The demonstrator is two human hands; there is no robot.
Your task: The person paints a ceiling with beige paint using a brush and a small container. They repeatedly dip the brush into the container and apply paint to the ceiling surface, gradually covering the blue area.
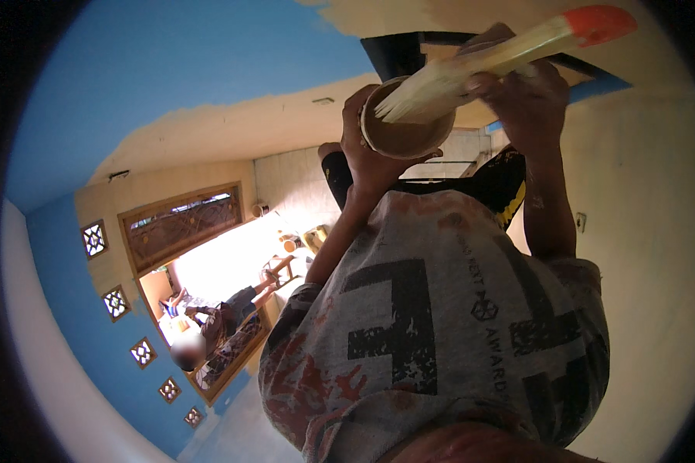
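My left hand (367,150) is wrapped round the side of a round paint pot (411,147) and tilts its mouth into view. In my right hand (531,100) is a wide paintbrush (517,55) with a pale wooden handle and a red end. Its bristles (413,96) are coated in cream paint and lie over the pot's mouth, the tips reaching inside the rim. How much paint the pot holds is hard to make out. Both hands are raised in front of my paint-stained grey shirt (471,309).
A wall (232,58) is part blue, part cream, with an uneven border. On the left, a person (224,316) is by a bright doorway with a wooden frame (127,231), near a wooden stool (283,270). Several patterned vent blocks (116,303) line the blue wall. A plain wall (641,231) stands right.
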